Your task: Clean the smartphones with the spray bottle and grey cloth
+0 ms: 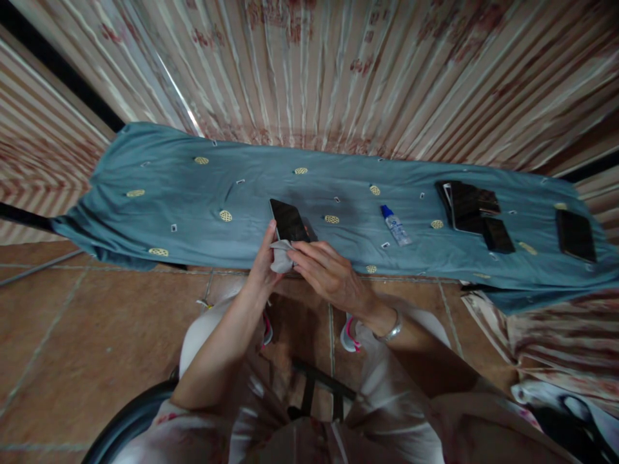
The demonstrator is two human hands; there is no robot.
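Observation:
My left hand (264,261) is closed around the lower left side of a dark-screened smartphone (289,220), held tilted over the front edge of the covered table. With bent fingers, my right hand (331,274) pinches a light grey cloth (282,256) and presses it against the phone's near end. The cloth hides that end of the phone and part of my left fingers. To the right of my hands, a clear bottle (398,229) with a blue cap lies on the table cover.
A teal patterned cloth (261,174) covers the long narrow table. Several dark phone-like devices (467,209) lie grouped at the right, with another dark device (575,236) at the far right end. Pleated curtains (309,77) hang behind. Tiled floor (120,335) shows below.

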